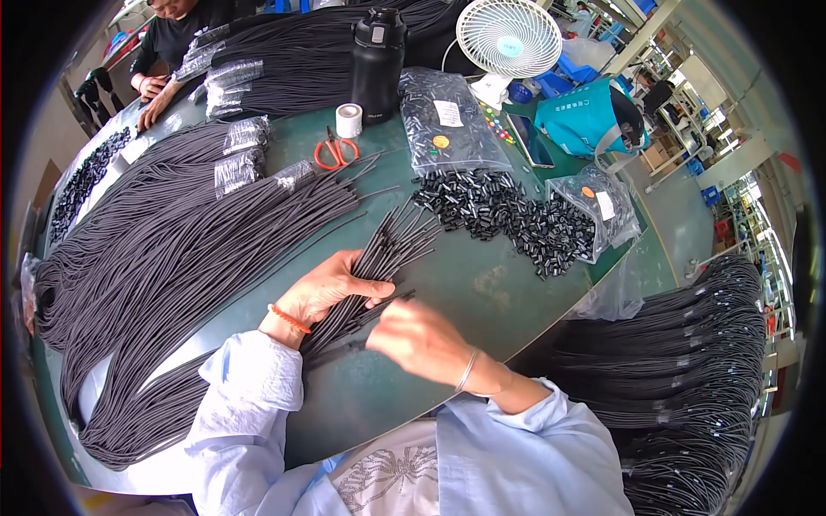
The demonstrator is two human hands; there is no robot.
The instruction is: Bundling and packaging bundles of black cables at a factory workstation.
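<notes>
A thick bundle of dark grey-black cords (401, 236) is gripped in my left hand (331, 284), thumb laid across it. The cord ends fan out beyond the thumb, toward the middle of the table. To the right of the bundle, my right hand (422, 338) is curled and smeared by motion. Some cord ends reach close to its fingers; whether it pinches one, I cannot tell. Small black tube-like pieces (490, 205) lie in a loose heap beyond my hands, spilling toward the right.
More cord bundles (172, 206), wrapped in clear film, cover the left side. Beyond are orange-handled scissors (336, 151), a tape roll (348, 120), a black bottle (377, 69), bags of pieces (447, 129), a phone (530, 140) and a fan (508, 39). Cords (671, 378) hang at right. A person sits far left.
</notes>
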